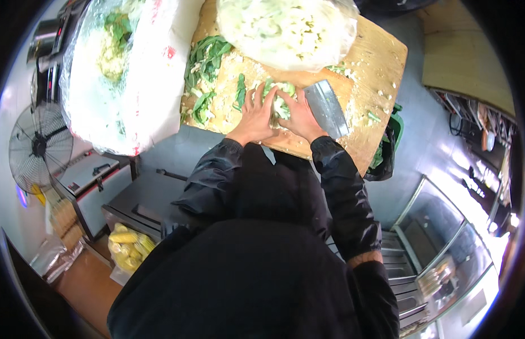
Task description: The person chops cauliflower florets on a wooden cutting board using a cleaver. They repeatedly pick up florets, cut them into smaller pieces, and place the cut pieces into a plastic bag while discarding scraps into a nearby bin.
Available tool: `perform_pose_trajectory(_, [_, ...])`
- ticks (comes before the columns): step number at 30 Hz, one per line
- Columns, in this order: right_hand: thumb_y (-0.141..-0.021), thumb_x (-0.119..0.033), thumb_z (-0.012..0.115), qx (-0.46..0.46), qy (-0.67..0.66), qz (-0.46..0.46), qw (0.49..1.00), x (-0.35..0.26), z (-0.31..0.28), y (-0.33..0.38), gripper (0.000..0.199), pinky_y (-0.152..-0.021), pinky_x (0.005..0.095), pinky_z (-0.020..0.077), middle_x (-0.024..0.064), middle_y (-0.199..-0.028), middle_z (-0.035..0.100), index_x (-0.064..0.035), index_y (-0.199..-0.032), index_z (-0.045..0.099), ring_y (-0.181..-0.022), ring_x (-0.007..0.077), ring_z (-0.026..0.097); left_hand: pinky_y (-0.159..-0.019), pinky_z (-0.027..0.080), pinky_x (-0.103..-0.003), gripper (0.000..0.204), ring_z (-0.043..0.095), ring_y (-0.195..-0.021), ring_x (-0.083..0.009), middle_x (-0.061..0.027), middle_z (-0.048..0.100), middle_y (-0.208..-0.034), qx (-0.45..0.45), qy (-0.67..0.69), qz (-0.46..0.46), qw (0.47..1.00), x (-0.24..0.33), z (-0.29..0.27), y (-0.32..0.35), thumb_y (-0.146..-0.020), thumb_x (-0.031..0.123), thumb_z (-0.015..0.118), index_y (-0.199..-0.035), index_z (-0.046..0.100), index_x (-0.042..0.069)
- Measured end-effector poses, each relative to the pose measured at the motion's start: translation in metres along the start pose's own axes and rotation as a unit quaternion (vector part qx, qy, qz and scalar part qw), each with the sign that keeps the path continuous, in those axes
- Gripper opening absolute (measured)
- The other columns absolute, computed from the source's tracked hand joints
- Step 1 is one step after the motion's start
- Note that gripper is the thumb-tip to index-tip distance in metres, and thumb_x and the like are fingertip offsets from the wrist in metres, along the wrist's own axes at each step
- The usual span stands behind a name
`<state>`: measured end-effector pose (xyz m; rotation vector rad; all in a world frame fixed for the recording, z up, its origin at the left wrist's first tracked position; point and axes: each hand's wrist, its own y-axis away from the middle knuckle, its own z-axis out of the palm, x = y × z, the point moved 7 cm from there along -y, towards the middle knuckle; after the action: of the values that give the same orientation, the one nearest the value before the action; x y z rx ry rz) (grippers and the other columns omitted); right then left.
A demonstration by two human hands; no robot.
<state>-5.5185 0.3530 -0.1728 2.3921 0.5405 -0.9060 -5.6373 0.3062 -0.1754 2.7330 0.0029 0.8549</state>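
Both hands are closed around a piece of cauliflower [281,107] with pale green stalks, low over a wooden cutting board [302,148]. My left hand [256,120] grips its left side, fingers pointing away from me. On the other side, my right hand [302,120] has its fingers curled on the piece. Just right of that hand a wide-bladed cleaver [327,107] lies tilted on the board; its handle is not visible. Green leaves [203,107] and white crumbs are strewn left of my hands. The palms hide part of the cauliflower.
A clear plastic bag of cauliflower florets [288,34] stands at the table's far side. Left of it is a large white-and-clear bag [155,73] with whole cauliflower. A green bin with a black liner [390,144] stands past the right edge. Corn in a bag [127,248] sits lower left, near a fan [40,144].
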Motion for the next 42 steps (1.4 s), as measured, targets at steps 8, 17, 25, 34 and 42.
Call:
perform_pose_trajectory(8, [-0.075,-0.020,0.079,-0.078,0.004,-0.064,0.995,0.002,0.003,-0.031,0.077,-0.106,0.0486,0.0490,0.0350,-0.148,0.029,-0.0294,-0.146,0.050,-0.125,0.0548,0.050,-0.108,0.024,-0.058,0.130,0.029,-0.140,-0.0398,-0.0144,0.034,-0.154,0.073,0.011,0.033,0.997,-0.019,-0.008,-0.013,-0.044,0.048,0.098,-0.152,0.034,0.015])
perform_pose_trajectory(17, [-0.077,-0.025,0.077,-0.070,0.019,-0.143,0.987,0.012,-0.003,-0.067,0.067,-0.094,0.0487,0.0499,0.0250,-0.107,0.066,-0.0197,-0.140,0.053,-0.105,0.0444,0.060,-0.106,0.025,-0.059,0.117,0.030,-0.139,-0.0401,-0.0169,0.035,-0.150,0.039,-0.023,0.125,0.991,-0.042,-0.016,-0.052,-0.054,0.051,0.094,-0.147,0.036,0.011])
perform_pose_trajectory(25, [-0.080,-0.024,0.078,-0.072,0.060,-0.101,0.990,0.019,0.002,-0.062,0.083,-0.098,0.0479,0.0482,0.0293,-0.116,0.062,-0.0233,-0.155,0.043,-0.109,0.0428,0.059,-0.104,0.027,-0.072,0.115,0.033,-0.138,-0.0480,-0.0273,0.034,-0.148,-0.029,-0.091,0.129,0.987,-0.046,-0.018,-0.053,-0.060,0.053,0.091,-0.147,0.037,0.001])
perform_pose_trajectory(34, [-0.071,-0.020,0.085,0.017,0.081,-0.004,0.997,-0.014,-0.010,-0.036,0.071,-0.097,0.0536,0.0522,0.0302,-0.148,0.033,-0.0174,-0.136,0.054,-0.134,0.0529,0.041,-0.109,0.028,-0.067,0.092,0.037,-0.136,-0.0442,-0.0143,0.040,-0.150,0.006,-0.053,0.052,0.997,-0.020,-0.030,-0.040,-0.073,0.042,0.083,-0.149,0.039,0.015])
perform_pose_trajectory(42, [-0.071,-0.018,0.083,0.152,0.097,0.062,0.982,-0.003,0.011,-0.022,0.070,-0.094,0.0566,0.0531,0.0307,-0.150,0.032,-0.0187,-0.135,0.056,-0.130,0.0565,0.042,-0.104,0.036,-0.058,0.088,0.042,-0.130,-0.0426,-0.0177,0.044,-0.145,0.109,-0.170,0.025,0.979,-0.015,-0.024,-0.029,-0.072,0.043,0.083,-0.145,0.044,0.014])
